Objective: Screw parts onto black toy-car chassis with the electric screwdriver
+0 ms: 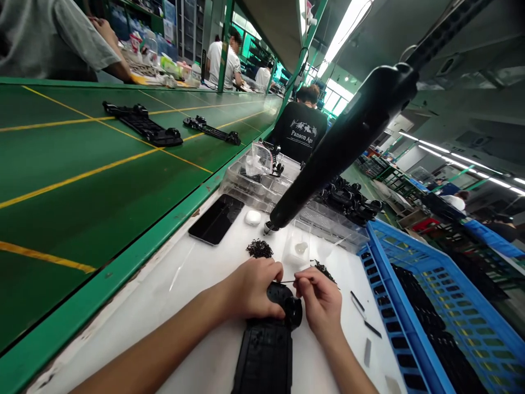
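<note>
My left hand [256, 287] is wrapped around the front end of a black plastic toy car chassis [264, 355], which lies lengthwise on the white worktop. A black wheel [293, 312] shows at the chassis's right side. Close by on the right, my right hand [320, 301] is closed in a pinch on a thin dark rod [289, 281], whose far end reaches toward the left fingers. Whether the rod touches the chassis is hard to make out. Just beyond the hands lie a pile of small black screws [260, 248] and a second pile of small black parts [324, 269].
A black electric screwdriver [336, 148] hangs diagonally above the worktop. Around it are a phone [217, 219], a white case [252, 218], a small clear box [297, 249] and clear trays [328, 219]. A blue crate [381, 295] stands right; a green conveyor [102, 219] carries chassis at left.
</note>
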`<control>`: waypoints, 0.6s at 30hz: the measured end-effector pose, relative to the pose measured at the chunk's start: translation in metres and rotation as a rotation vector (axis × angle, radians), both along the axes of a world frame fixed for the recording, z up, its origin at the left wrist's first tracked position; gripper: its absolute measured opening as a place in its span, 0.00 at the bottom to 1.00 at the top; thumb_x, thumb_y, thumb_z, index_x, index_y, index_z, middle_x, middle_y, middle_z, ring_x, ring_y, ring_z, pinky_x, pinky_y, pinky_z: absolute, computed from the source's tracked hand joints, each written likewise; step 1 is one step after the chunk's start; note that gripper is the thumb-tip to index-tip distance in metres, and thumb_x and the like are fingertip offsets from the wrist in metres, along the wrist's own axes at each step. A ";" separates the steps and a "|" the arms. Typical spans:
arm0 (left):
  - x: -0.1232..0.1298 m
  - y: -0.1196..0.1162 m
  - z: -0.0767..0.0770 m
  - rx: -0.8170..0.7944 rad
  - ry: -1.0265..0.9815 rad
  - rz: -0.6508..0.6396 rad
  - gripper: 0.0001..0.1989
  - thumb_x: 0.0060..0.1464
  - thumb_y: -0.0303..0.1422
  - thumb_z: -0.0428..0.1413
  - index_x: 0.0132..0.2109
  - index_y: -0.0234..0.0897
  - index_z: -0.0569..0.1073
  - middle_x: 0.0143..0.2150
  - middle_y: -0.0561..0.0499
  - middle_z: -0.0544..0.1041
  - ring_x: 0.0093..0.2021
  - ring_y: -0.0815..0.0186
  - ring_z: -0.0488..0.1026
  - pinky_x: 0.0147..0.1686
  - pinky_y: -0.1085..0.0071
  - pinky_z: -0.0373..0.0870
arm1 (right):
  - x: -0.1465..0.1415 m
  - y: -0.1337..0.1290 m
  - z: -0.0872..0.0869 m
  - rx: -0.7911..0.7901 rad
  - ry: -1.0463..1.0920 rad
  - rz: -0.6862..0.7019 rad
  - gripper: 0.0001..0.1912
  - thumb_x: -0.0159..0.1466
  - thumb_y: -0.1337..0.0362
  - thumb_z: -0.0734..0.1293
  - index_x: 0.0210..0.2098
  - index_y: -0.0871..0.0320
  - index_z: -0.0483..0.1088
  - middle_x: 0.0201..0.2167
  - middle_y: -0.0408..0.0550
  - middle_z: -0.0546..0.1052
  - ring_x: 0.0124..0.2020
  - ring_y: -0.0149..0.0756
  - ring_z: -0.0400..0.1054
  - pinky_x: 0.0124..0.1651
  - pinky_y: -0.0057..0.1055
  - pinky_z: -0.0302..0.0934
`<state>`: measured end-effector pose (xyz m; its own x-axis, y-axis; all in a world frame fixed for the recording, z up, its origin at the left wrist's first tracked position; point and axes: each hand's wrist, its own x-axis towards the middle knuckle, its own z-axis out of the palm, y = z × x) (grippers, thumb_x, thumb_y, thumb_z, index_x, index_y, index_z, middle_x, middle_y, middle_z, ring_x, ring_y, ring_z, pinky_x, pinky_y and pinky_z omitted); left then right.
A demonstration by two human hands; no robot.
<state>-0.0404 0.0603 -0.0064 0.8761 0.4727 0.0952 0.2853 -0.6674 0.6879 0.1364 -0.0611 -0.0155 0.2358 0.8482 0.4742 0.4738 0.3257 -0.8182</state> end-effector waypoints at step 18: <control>0.001 0.000 -0.002 0.013 0.024 -0.004 0.26 0.40 0.46 0.72 0.39 0.40 0.69 0.39 0.52 0.75 0.39 0.57 0.72 0.36 0.65 0.61 | 0.007 0.002 0.025 0.143 0.007 -0.233 0.07 0.72 0.64 0.67 0.42 0.56 0.78 0.30 0.44 0.75 0.25 0.30 0.68 0.29 0.29 0.63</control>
